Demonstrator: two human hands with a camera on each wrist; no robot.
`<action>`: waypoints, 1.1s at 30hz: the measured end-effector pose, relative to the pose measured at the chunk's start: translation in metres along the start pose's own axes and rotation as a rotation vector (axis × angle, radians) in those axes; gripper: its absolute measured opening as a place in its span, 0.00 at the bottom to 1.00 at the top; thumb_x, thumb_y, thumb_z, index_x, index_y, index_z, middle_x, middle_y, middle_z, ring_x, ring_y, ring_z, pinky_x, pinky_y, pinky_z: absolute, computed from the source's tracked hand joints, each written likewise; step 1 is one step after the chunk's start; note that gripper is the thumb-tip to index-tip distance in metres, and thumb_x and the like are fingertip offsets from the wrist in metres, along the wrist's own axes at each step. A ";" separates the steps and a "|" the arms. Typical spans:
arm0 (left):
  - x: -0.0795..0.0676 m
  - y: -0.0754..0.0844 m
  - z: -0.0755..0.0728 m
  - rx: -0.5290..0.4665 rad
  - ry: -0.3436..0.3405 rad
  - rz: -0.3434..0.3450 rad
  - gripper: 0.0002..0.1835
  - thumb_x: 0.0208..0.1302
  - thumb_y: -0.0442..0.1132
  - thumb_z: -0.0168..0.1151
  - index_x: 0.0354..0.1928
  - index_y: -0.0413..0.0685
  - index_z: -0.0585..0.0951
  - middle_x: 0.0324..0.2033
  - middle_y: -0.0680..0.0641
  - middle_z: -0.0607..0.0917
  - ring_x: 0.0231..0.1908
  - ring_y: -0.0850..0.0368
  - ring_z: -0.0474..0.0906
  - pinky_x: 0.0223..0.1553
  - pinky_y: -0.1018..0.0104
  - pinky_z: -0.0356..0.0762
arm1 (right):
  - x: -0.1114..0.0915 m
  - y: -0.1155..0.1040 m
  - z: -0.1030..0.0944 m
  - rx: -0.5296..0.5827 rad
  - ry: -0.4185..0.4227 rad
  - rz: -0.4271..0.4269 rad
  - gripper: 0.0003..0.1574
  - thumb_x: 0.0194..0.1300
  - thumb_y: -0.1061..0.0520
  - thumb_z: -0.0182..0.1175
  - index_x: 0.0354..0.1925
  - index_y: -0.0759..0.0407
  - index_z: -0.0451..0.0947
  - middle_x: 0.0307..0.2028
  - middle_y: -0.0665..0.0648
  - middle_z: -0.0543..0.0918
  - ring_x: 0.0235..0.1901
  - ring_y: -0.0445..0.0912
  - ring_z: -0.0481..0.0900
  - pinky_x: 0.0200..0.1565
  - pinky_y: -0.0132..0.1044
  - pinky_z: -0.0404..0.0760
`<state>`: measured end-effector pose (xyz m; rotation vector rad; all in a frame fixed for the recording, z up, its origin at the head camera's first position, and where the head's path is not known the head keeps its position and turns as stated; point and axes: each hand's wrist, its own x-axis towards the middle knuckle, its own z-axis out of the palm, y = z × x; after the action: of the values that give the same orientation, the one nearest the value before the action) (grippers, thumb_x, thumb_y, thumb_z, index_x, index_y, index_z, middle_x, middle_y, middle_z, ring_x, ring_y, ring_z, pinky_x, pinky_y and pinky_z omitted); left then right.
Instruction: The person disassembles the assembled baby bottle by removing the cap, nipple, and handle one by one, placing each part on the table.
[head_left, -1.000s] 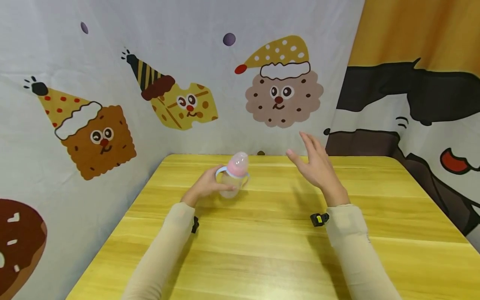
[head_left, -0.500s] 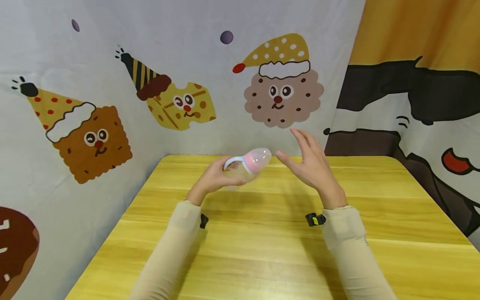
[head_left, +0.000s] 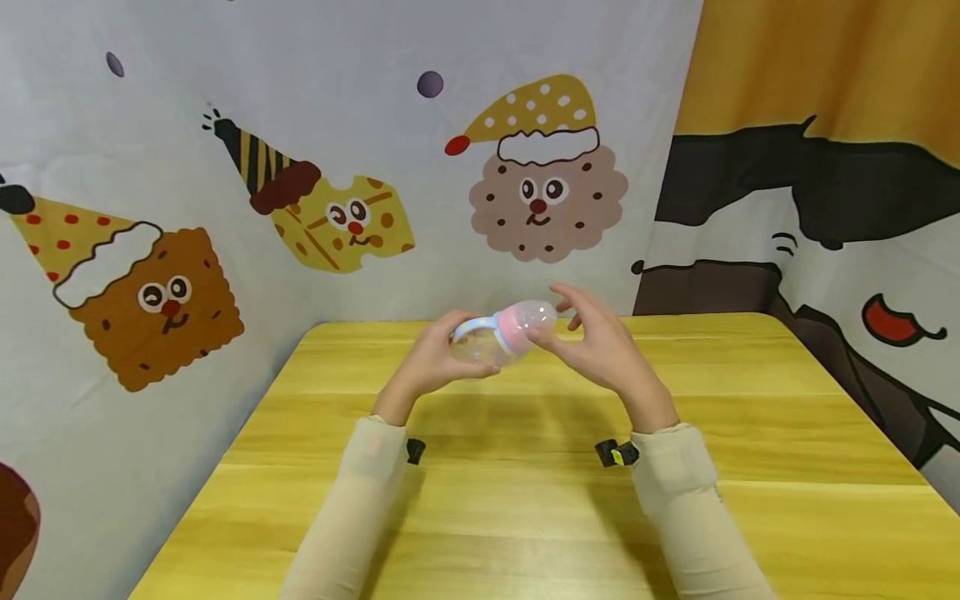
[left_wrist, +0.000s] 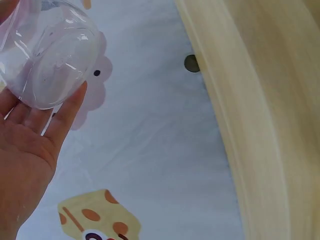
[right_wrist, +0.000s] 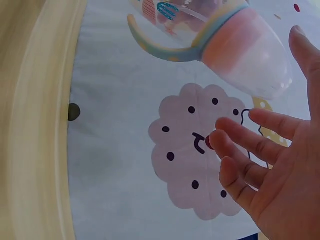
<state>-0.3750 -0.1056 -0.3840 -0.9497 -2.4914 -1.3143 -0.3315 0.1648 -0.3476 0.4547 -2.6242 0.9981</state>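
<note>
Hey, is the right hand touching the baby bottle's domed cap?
No, the right wrist view shows a gap between the right hand and the translucent domed cap of the clear, pink-collared baby bottle.

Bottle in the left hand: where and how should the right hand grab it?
Probably by the domed cap, from the right, thumb and fingers around it: the bottle lies tilted with that end toward the right hand, while the left hand grips its body.

One baby bottle, two grips, two sleeves, two wrist devices, one table
</note>
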 end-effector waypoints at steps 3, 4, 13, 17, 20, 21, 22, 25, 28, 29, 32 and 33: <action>0.001 0.001 0.002 0.018 -0.013 0.020 0.36 0.42 0.55 0.81 0.56 0.59 0.78 0.46 0.51 0.81 0.44 0.54 0.77 0.45 0.57 0.77 | -0.001 0.002 0.003 0.024 0.006 -0.010 0.49 0.57 0.24 0.58 0.71 0.38 0.61 0.52 0.52 0.79 0.41 0.48 0.75 0.37 0.43 0.75; 0.000 0.002 0.003 0.019 -0.019 0.024 0.36 0.42 0.56 0.80 0.56 0.59 0.78 0.46 0.52 0.81 0.44 0.54 0.77 0.45 0.58 0.77 | -0.002 0.002 0.004 0.034 0.006 -0.015 0.48 0.58 0.25 0.59 0.70 0.39 0.62 0.52 0.52 0.79 0.40 0.48 0.75 0.37 0.42 0.75; 0.000 0.001 0.012 -0.027 -0.071 0.019 0.34 0.44 0.55 0.79 0.56 0.62 0.77 0.47 0.50 0.81 0.43 0.55 0.76 0.44 0.50 0.79 | -0.003 0.008 0.011 0.115 -0.014 -0.032 0.36 0.59 0.28 0.61 0.58 0.44 0.74 0.36 0.46 0.80 0.32 0.45 0.74 0.29 0.41 0.76; -0.001 0.000 0.015 -0.051 -0.061 0.030 0.34 0.45 0.55 0.79 0.56 0.63 0.76 0.47 0.53 0.80 0.44 0.56 0.76 0.46 0.50 0.79 | -0.003 0.009 0.011 0.137 0.006 -0.040 0.29 0.60 0.30 0.61 0.52 0.44 0.77 0.35 0.46 0.81 0.29 0.47 0.72 0.26 0.40 0.74; -0.002 -0.001 0.019 -0.062 -0.060 0.035 0.36 0.45 0.56 0.78 0.59 0.64 0.75 0.49 0.57 0.80 0.47 0.58 0.76 0.48 0.55 0.78 | -0.003 0.010 0.008 0.149 0.018 -0.037 0.28 0.61 0.32 0.62 0.51 0.46 0.78 0.35 0.47 0.81 0.26 0.48 0.72 0.24 0.39 0.72; -0.002 -0.001 0.020 -0.067 -0.062 0.034 0.37 0.45 0.57 0.78 0.60 0.64 0.74 0.50 0.58 0.79 0.48 0.58 0.76 0.49 0.57 0.78 | -0.003 0.010 0.007 0.150 0.021 -0.040 0.28 0.61 0.33 0.63 0.51 0.47 0.78 0.34 0.47 0.81 0.26 0.48 0.72 0.24 0.39 0.72; -0.001 -0.001 0.021 -0.071 -0.064 0.030 0.39 0.45 0.57 0.78 0.61 0.65 0.73 0.51 0.58 0.79 0.48 0.59 0.76 0.49 0.57 0.77 | -0.002 0.011 0.006 0.151 0.025 -0.040 0.28 0.61 0.33 0.63 0.51 0.48 0.78 0.34 0.48 0.81 0.26 0.48 0.72 0.24 0.38 0.72; 0.001 -0.001 0.024 -0.087 -0.081 0.019 0.41 0.44 0.58 0.78 0.63 0.66 0.72 0.52 0.58 0.79 0.49 0.59 0.76 0.49 0.58 0.78 | -0.002 0.013 0.003 0.161 0.040 -0.048 0.27 0.62 0.36 0.63 0.52 0.50 0.78 0.35 0.49 0.82 0.28 0.47 0.75 0.26 0.38 0.74; 0.006 -0.001 0.027 -0.110 -0.112 0.010 0.42 0.41 0.60 0.79 0.61 0.65 0.72 0.50 0.58 0.80 0.46 0.59 0.77 0.46 0.60 0.79 | -0.001 0.015 -0.001 0.174 0.075 -0.046 0.25 0.63 0.38 0.64 0.51 0.50 0.79 0.34 0.49 0.83 0.29 0.46 0.77 0.27 0.37 0.75; 0.008 0.000 0.028 -0.124 -0.125 0.009 0.41 0.41 0.59 0.79 0.60 0.64 0.73 0.49 0.57 0.80 0.45 0.59 0.78 0.45 0.60 0.80 | 0.000 0.016 -0.003 0.176 0.086 -0.044 0.25 0.63 0.38 0.64 0.51 0.50 0.79 0.34 0.49 0.83 0.29 0.45 0.78 0.27 0.37 0.75; 0.010 0.000 0.031 -0.148 -0.158 0.001 0.40 0.42 0.57 0.80 0.59 0.59 0.75 0.46 0.56 0.82 0.43 0.59 0.79 0.43 0.60 0.80 | 0.000 0.017 -0.006 0.183 0.106 -0.035 0.23 0.63 0.39 0.64 0.50 0.50 0.80 0.33 0.49 0.83 0.29 0.45 0.77 0.27 0.36 0.75; 0.010 0.001 0.031 -0.155 -0.164 -0.002 0.39 0.43 0.55 0.80 0.59 0.57 0.75 0.46 0.56 0.82 0.42 0.59 0.79 0.44 0.60 0.80 | 0.000 0.017 -0.006 0.185 0.106 -0.033 0.23 0.63 0.39 0.64 0.50 0.50 0.80 0.33 0.49 0.83 0.29 0.45 0.77 0.27 0.36 0.74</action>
<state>-0.3781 -0.0764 -0.3973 -1.1318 -2.5383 -1.5055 -0.3374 0.1815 -0.3532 0.4718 -2.4340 1.2254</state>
